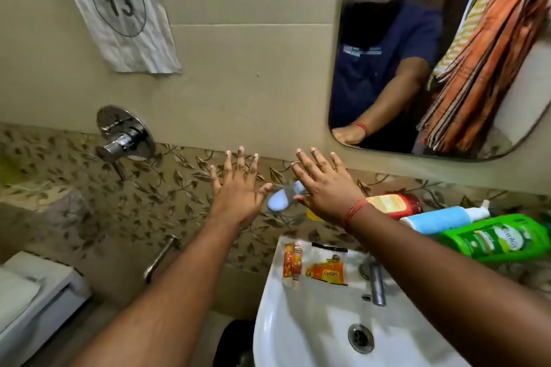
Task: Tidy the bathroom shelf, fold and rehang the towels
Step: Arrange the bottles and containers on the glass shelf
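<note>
While bottles lie toppled on the shelf, a green bottle (495, 240) at four o'clock, blue-and-white (444, 217) and red (393, 204) ones beside it, orange striped towels (489, 68) mirrored at two o'clock, left hand (237, 194) and right hand (325, 188) both spread flat, empty, above the white sink (313, 322).

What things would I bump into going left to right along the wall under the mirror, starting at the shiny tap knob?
Shiny tap knob → left hand → right hand → red bottle → blue and white bottle → green bottle.
</note>
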`<state>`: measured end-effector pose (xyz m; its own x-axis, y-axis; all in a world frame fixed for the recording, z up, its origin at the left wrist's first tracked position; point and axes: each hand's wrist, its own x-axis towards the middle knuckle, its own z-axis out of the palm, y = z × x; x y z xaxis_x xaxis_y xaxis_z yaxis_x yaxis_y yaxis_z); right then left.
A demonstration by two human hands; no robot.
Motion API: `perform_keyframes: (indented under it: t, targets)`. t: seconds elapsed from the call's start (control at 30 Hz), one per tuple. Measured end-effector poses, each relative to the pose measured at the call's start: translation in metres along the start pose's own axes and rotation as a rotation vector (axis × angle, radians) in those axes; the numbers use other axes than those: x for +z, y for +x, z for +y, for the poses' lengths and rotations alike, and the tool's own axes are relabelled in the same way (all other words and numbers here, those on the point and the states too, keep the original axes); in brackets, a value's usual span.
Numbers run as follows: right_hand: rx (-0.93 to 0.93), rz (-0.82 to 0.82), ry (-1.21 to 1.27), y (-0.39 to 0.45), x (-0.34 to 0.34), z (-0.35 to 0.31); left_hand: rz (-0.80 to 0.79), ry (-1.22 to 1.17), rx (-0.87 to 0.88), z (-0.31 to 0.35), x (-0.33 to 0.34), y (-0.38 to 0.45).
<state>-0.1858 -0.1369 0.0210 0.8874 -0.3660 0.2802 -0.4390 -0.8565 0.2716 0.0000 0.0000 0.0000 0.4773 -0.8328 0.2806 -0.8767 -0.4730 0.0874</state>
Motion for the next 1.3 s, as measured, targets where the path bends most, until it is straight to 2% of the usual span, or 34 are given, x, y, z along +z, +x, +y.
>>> perform_keyframes:
  t: [0.2,0.43,0.5,0.63,0.7,0.8,0.87,0.97,1.3]
  targets:
    - [-0.176,-0.092,-0.113,0.017,0.019,-0.024,-0.071,-0.01,0.129,-0.029,0.04,0.014]
    - [-0.187,-0.197,-0.184,0.037,0.019,-0.042,-0.17,-0.095,0.239,-0.031,0.053,0.025]
    - [-0.207,-0.183,-0.222,0.042,0.017,-0.043,-0.159,-0.181,0.235,-0.029,0.056,0.026]
    - [-0.196,-0.152,-0.197,0.047,0.024,-0.044,-0.067,-0.536,0.113,-0.023,0.063,0.026]
    - [-0.136,-0.098,-0.099,0.047,0.031,-0.043,-0.039,-0.756,0.027,-0.019,0.062,0.025]
    - [0.136,0.021,0.345,0.048,0.025,-0.044,-0.06,-1.055,-0.105,-0.014,0.053,0.023]
    - [0.37,0.053,0.637,0.052,0.017,-0.041,-0.045,-1.148,-0.104,-0.012,0.046,0.027]
    - [0.539,0.043,0.89,0.057,0.013,-0.035,-0.065,-1.261,-0.078,-0.008,0.037,0.038]
    - [0.534,-0.052,0.976,0.061,0.01,-0.035,-0.11,-1.087,0.031,-0.004,0.027,0.05]
